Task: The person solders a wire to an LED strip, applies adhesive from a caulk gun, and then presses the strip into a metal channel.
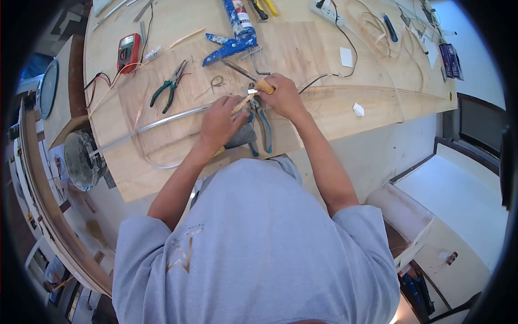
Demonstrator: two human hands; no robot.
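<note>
In the head view, my right hand [281, 97] is closed around the wooden handle of a soldering iron [263, 86]. Its metal shaft points up and left, and a black cord trails off to the right. My left hand [221, 120] pinches a thin yellowish strip [243, 103] close to my right fingers. A small white piece [252, 92] shows between the hands. Below them lie teal-handled pliers [266, 129] and a grey flat piece [241, 137], partly covered by my left hand. A silvery metal profile [172, 117] runs leftward from my left hand.
On the wooden table [324, 116] are long-nose pliers [171, 86], a red multimeter [128, 53], a blue caulking gun [237, 40], a power strip [327, 12] and a coiled strip [377, 32]. A round bucket [83, 160] stands off the left edge.
</note>
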